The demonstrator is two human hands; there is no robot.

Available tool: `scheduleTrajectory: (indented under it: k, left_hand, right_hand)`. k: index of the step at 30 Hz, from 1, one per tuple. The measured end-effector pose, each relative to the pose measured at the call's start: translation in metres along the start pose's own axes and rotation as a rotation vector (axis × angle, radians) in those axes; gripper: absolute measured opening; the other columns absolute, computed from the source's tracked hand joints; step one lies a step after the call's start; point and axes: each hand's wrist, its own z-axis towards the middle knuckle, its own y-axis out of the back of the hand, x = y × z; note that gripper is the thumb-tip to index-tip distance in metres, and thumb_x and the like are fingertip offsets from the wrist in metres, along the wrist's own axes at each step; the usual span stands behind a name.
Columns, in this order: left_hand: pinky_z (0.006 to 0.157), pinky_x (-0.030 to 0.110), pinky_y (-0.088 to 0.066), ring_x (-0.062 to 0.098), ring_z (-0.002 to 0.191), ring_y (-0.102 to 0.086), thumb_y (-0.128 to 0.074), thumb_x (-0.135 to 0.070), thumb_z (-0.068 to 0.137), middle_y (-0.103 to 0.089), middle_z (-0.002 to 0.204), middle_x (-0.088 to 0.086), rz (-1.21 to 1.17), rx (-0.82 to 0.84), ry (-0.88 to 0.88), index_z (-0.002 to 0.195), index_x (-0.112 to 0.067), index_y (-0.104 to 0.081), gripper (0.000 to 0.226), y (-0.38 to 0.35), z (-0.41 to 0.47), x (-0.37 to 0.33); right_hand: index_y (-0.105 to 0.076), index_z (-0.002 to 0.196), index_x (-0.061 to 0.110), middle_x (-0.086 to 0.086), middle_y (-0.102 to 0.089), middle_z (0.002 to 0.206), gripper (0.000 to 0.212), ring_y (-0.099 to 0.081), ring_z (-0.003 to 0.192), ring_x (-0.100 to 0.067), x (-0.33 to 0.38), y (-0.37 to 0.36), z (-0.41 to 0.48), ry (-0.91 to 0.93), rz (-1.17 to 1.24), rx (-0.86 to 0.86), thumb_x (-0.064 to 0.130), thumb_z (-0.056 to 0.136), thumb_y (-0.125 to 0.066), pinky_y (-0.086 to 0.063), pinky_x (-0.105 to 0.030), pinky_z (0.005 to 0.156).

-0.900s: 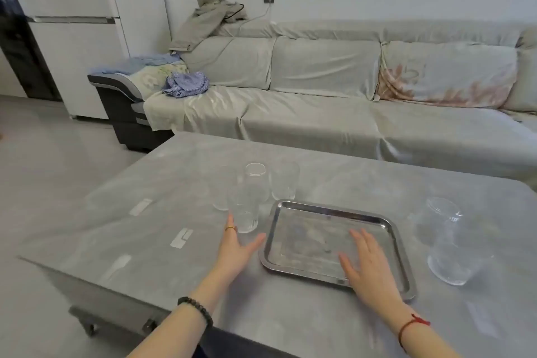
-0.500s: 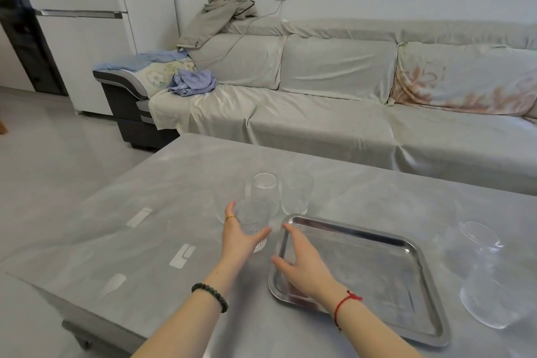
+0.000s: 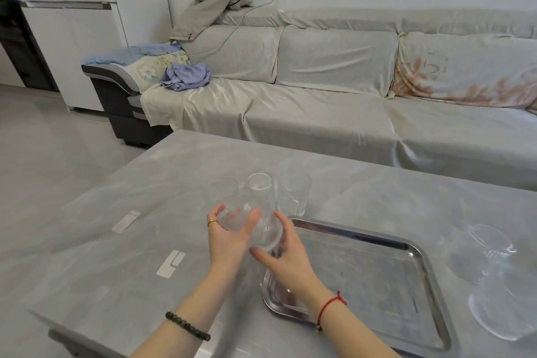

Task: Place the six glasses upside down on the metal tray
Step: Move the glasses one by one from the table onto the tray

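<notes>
Together, both hands hold one ribbed clear glass (image 3: 250, 227) just off the far-left corner of the metal tray (image 3: 406, 244), lifted and tilted on its side. The left hand (image 3: 229, 237) wraps its fingers around one end of the glass, thumb on the near side, a gold ring on one finger and a dark bead bracelet (image 3: 187, 324) at the wrist. The right hand (image 3: 286, 256) cups the other end from below and beside, a red string (image 3: 329, 306) tied at its wrist. Behind the held glass, three more glasses stand upright in a row toward the far edge of the counter (image 3: 101, 241): a left glass (image 3: 222, 189), a middle glass (image 3: 258, 186) and a right glass (image 3: 293, 192), close together. Near the counter's right edge, beside the tray, sit two further clear pieces, a far right glass (image 3: 491, 241) and a near right glass (image 3: 499, 311); their exact pose is hard to tell. The tray's bed is bare metal.
</notes>
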Motion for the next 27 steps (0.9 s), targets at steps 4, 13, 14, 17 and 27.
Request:
scheduleTrajectory:
  k: [4,13,14,17,27]
  left_hand:
    - [0.053,0.023,-0.055,0.014,0.069,-0.070,-0.069,-0.047,0.060,-0.075,0.077,0.001,-0.347,0.272,0.322,0.100,-0.012,-0.063,0.054,-0.021,-0.018,-0.015]
    - [0.103,0.039,-0.038,0.023,0.123,-0.044,-0.062,-0.026,0.083,-0.043,0.136,0.010,0.019,0.419,0.300,0.128,-0.013,-0.038,0.053,-0.055,-0.031,-0.006]
    - [0.103,0.036,-0.038,0.021,0.122,-0.045,-0.061,-0.017,0.083,-0.042,0.138,0.010,0.074,0.430,0.213,0.130,-0.013,-0.036,0.054,-0.054,-0.030,-0.005]
    - [0.106,0.036,-0.036,0.020,0.126,-0.043,-0.055,0.001,0.083,-0.044,0.138,0.009,0.230,0.553,0.042,0.131,-0.013,-0.037,0.053,-0.053,-0.028,0.002]
    - [0.112,0.043,-0.032,0.014,0.132,-0.036,-0.053,0.003,0.080,-0.042,0.142,0.004,0.328,0.643,-0.051,0.136,-0.013,-0.032,0.061,-0.057,-0.018,0.022]
  right_hand:
    - [-0.045,0.109,0.037,0.005,-0.056,0.116,0.064,-0.061,0.100,-0.005,0.011,0.029,-0.001,0.058,0.146,-0.112,0.016,0.061,-0.083,-0.054,-0.024,0.082]
    - [-0.037,0.107,0.032,0.011,-0.048,0.106,0.071,-0.050,0.097,-0.008,0.018,0.086,0.002,-0.034,-0.103,-0.361,0.031,0.055,-0.085,-0.037,-0.021,0.081]
    - [-0.038,0.108,0.031,0.010,-0.049,0.107,0.072,-0.050,0.100,-0.010,0.017,0.089,0.005,-0.037,-0.138,-0.353,0.030,0.054,-0.085,-0.037,-0.023,0.081]
    - [-0.042,0.119,0.022,0.002,-0.054,0.114,0.079,-0.050,0.106,-0.014,0.011,0.089,0.011,-0.032,-0.263,-0.296,0.029,0.052,-0.085,-0.038,-0.024,0.085]
    - [-0.038,0.126,0.020,-0.002,-0.054,0.124,0.087,-0.046,0.104,-0.010,-0.011,0.071,0.019,-0.063,-0.281,-0.311,0.030,0.053,-0.085,-0.037,-0.021,0.086]
